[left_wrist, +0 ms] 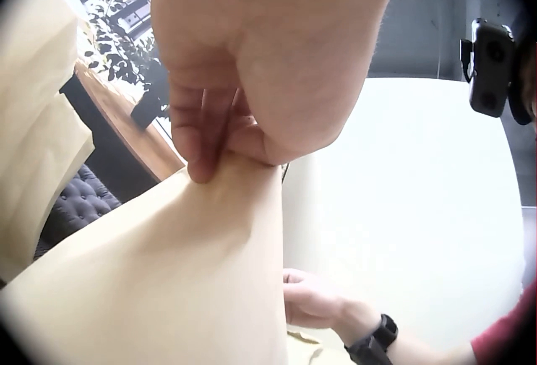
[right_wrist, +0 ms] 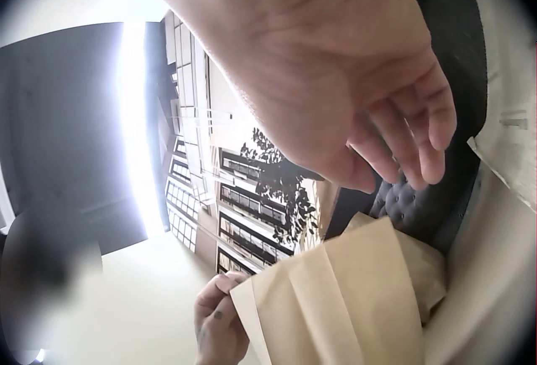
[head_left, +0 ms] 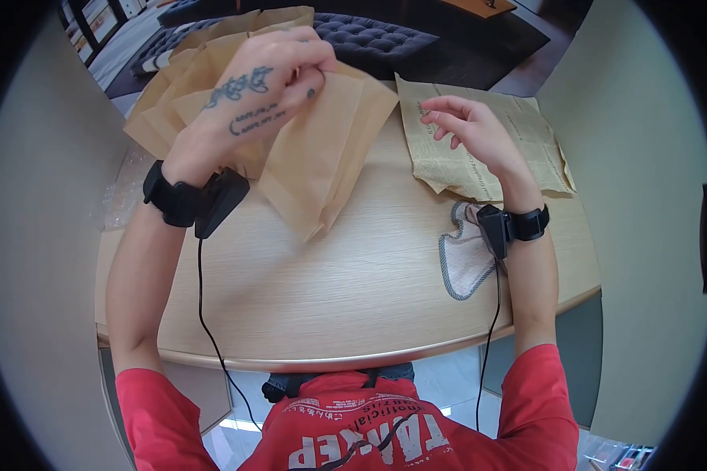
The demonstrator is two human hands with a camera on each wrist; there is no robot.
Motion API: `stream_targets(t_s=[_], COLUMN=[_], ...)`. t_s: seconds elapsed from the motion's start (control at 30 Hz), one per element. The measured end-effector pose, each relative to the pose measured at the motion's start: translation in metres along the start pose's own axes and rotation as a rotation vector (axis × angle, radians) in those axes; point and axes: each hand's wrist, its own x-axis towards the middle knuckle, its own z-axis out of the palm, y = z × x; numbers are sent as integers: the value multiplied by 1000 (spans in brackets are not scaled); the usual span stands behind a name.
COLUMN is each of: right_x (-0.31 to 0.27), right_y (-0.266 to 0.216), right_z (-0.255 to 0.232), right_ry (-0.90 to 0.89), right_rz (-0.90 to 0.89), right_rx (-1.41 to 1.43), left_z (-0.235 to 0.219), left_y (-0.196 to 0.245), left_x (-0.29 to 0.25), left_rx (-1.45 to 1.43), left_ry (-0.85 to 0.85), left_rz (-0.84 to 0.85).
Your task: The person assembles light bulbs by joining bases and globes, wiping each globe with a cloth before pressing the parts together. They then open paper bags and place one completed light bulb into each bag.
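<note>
My left hand [head_left: 271,82] pinches a brown paper bag [head_left: 322,153] by its upper edge, thumb against curled fingers. Folded side creases show on the bag, and its lower corner hangs over the table. In the left wrist view the bag [left_wrist: 201,273] spreads wide below the fingertips. Several more brown paper bags [head_left: 161,118] stand behind the left hand, partly hidden by it. My right hand [head_left: 483,133] is raised to the right of the held bag with loosely bent fingers, holding nothing. In the head view it overlaps a newspaper-print paper [head_left: 436,161].
A pale cloth with a grey stitched edge [head_left: 463,263] lies by the right wrist. Clear plastic wrapping [head_left: 122,196] is at the table's left side. Light panels [head_left: 652,196] flank the wooden table [head_left: 346,298]. Thin black cables [head_left: 202,298] hang from both wrist cameras.
</note>
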Motion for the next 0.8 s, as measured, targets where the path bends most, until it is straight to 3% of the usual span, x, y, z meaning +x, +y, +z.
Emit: stream_targets(t_s=[0.17, 0.3, 0.4, 0.5, 0.57, 0.7, 0.8], right_x=[-8, -17, -22, -23, -21, -20, -25], right_y=[4, 5, -4, -10, -11, -9, -9], right_z=[25, 77, 96, 107, 112, 118, 120], right_ry=[-92, -288, -320, -322, -325, -310, -474], right_rz=[6, -110, -109, -109, -111, -114, -233], right_rx=[64, 132, 156, 247, 286, 365, 148], left_z=[-5, 10, 24, 39, 53, 65, 83], left_y=[1, 27, 55, 70, 68, 60, 55], left_x=[-29, -76, -115, -139, -140, -124, -118], left_rx=[25, -144, -562, -643, -644, -692, -508], left_ry=[200, 324, 356, 31, -55, -89, -2], left_rz=[-72, -340, -755, -819, -860, -887, -817])
